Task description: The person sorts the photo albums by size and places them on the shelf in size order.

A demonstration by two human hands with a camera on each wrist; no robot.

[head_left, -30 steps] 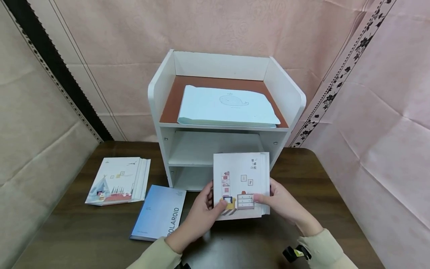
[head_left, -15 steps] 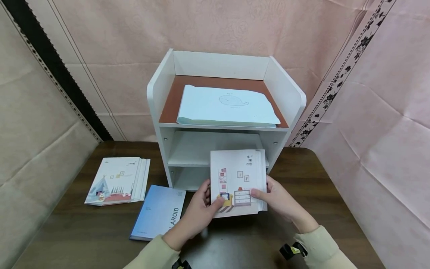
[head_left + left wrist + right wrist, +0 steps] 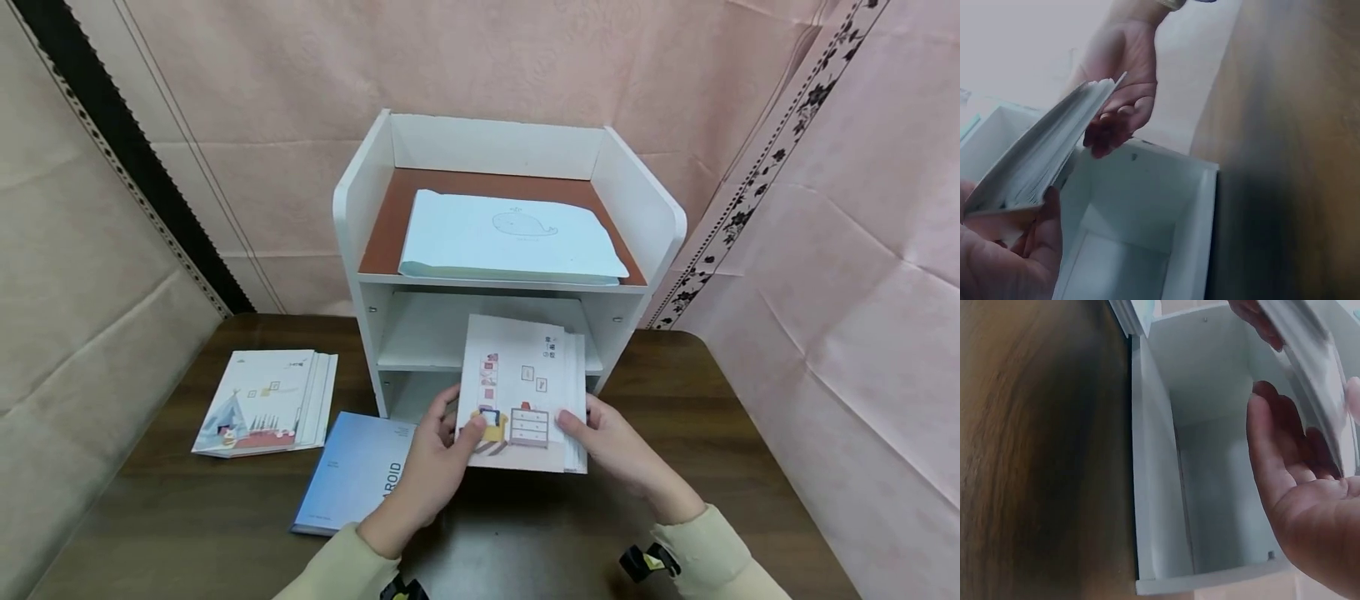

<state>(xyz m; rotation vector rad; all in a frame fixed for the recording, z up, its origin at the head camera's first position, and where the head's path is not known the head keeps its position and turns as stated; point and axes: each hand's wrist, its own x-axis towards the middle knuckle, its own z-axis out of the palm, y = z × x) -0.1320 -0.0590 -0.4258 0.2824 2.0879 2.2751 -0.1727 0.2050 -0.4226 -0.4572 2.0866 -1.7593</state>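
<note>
1. the booklet stack [image 3: 517, 379] stood out at the 6 o'clock side of the white shelf unit [image 3: 495, 146], held between both hands and apparently lifted off the desk [image 3: 547, 542].

2. its long axis ran close to 12–6 o'clock in the head view, the cover turned to the person; the top edge overlapped the middle shelf [image 3: 420, 333], though whether it touched could not be told.

3. the left hand [image 3: 435, 467] gripped the stack low at 8 o'clock and the right hand [image 3: 622, 450] low at 4 o'clock, so neither was clearly nearer.

4. on both hands the fingers pinched the stack — thumb over the cover, the others bent behind it.

5. the stack sat toward the 3 o'clock side of the opening: a mere strip of shelf showed past that edge, while a wider bare stretch showed at 10 o'clock.

6. the blue book [image 3: 356, 475] lay at 8 o'clock, partly hidden by the left arm, and the second booklet pile [image 3: 262, 404] farther off at 9 o'clock; bare desk spread at 6 and 4 o'clock.

7. the whale-printed folder [image 3: 457, 237] lay up at 12 o'clock, on the unit's top.
</note>
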